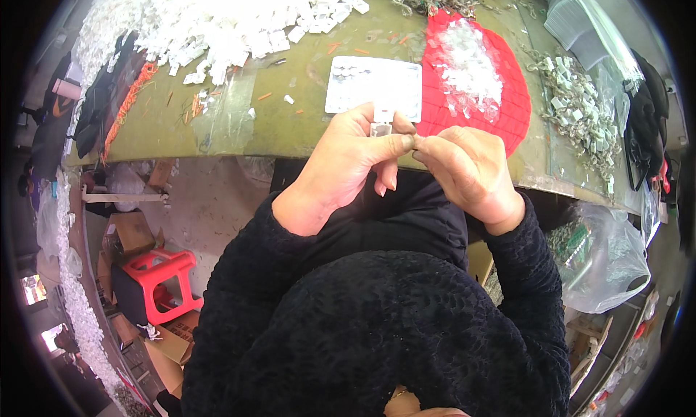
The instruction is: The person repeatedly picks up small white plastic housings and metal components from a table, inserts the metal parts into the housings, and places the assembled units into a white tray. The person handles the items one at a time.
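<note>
Olive-green and scuffed, the workbench [290,127] curves across the upper half of the view, crowded with loose stock. At its far left lies a broad heap of small white plastic pieces [225,18]; near the middle sits a pale rectangular tray [373,83] with a few small parts in one corner, placed right in front of the person so it is within easy reach. Just to its right a red mat [500,105] carries a mound of clear plastic bits [467,65], and farther right a scatter of metal clips [580,109] runs toward the bench edge.

Both hands meet just at the near edge of the bench, over the lap. The left hand [341,167] has its thumb and forefinger pinched shut on a small clear clip [381,127], holding it upright so its top stands free above the fingers. The right hand [467,170] is curled, fingertips pressed against the left ones at the piece's lower end; it seems to grip something tiny there, though the view is too small to tell what. Holding the piece close to the body probably steadies such fine work.

Below the bench, a red plastic stool [163,283] stands on the floor at left, and a clear bag [605,254] of parts hangs at right.
</note>
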The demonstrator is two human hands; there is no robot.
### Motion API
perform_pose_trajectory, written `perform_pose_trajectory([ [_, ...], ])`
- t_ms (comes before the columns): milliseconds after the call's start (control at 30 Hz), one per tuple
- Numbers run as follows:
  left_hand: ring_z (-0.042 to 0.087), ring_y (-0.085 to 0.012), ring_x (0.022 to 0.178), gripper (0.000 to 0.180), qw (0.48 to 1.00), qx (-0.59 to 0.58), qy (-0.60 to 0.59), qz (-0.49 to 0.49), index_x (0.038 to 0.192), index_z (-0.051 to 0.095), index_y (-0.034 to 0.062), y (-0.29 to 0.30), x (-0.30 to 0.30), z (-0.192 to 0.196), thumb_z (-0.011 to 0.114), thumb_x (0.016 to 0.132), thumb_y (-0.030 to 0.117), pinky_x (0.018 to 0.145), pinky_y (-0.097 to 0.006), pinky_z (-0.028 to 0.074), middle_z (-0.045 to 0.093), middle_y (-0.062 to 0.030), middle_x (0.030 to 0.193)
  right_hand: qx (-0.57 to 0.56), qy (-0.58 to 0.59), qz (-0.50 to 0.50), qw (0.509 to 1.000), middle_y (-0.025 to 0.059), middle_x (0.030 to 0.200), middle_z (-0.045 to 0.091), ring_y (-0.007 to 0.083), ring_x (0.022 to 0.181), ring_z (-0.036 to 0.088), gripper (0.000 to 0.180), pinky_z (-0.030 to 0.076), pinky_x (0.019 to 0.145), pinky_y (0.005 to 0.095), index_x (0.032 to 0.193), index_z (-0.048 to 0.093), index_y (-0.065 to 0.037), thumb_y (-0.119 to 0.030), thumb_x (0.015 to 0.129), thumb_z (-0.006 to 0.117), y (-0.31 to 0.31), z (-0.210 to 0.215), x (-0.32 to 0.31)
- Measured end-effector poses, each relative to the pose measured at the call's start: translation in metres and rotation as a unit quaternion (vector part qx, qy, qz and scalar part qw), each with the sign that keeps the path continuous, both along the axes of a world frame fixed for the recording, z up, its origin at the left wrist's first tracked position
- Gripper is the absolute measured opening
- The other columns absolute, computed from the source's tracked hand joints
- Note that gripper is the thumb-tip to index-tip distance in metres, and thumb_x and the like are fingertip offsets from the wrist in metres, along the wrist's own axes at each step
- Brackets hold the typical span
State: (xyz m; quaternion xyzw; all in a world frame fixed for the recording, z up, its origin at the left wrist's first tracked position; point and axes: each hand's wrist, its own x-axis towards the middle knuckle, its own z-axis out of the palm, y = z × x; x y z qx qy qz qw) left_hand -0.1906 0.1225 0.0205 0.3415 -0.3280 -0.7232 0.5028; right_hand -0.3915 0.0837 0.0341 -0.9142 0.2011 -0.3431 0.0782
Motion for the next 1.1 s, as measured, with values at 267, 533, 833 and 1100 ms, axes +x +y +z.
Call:
perform_pose_trajectory([
  [267, 0.061, -0.0219, 0.108, 0.022, 0.982, 0.024, 0.183, 0.046, 0.117, 0.055, -0.0017, 0.001, 0.008, -0.008, 0.054, 0.099, 0.011, 0.089, -0.037, 0.053, 0.060, -0.0153, 0.121, 0.470, -0.232, -0.063, 0.849, 0.0070, 0.078, 0.065, 0.0085, 0.055, 0.053, 0.010, 0.041, 0.049, 0.0225, 0.102, 0.059, 0.000, -0.005, 0.094, 0.061, 0.009, 0.002, 0.017],
  [533, 0.063, -0.0195, 0.102, 0.031, 0.991, -0.060, 0.078, 0.089, 0.124, 0.059, -0.0026, 0.008, 0.014, -0.023, 0.063, 0.095, 0.008, 0.086, -0.033, 0.055, 0.064, -0.0111, 0.116, 0.663, -0.335, 0.014, 0.669, 0.0036, 0.070, 0.061, 0.0026, 0.051, 0.044, 0.012, 0.031, 0.046, 0.0169, 0.104, 0.059, 0.001, -0.009, 0.097, 0.058, 0.015, 0.007, 0.050],
  [833, 0.063, -0.0162, 0.094, 0.035, 0.992, -0.095, 0.032, 0.082, 0.115, 0.064, -0.0033, 0.010, 0.024, -0.029, 0.075, 0.084, 0.006, 0.079, -0.031, 0.052, 0.067, -0.0087, 0.104, 0.625, -0.349, -0.028, 0.698, 0.0024, 0.073, 0.062, 0.0028, 0.057, 0.051, 0.016, 0.035, 0.049, 0.0165, 0.109, 0.060, 0.002, -0.010, 0.098, 0.059, 0.036, -0.004, 0.063],
  [1100, 0.054, -0.0082, 0.060, 0.031, 0.985, -0.109, -0.063, 0.119, 0.115, 0.063, -0.0010, 0.010, 0.028, -0.027, 0.072, 0.087, 0.010, 0.050, -0.023, 0.042, 0.064, -0.0040, 0.083, 0.466, -0.281, -0.030, 0.838, 0.0056, 0.087, 0.067, 0.0056, 0.071, 0.059, 0.020, 0.047, 0.062, 0.0202, 0.116, 0.060, 0.003, 0.002, 0.096, 0.057, 0.042, -0.019, 0.066],
])
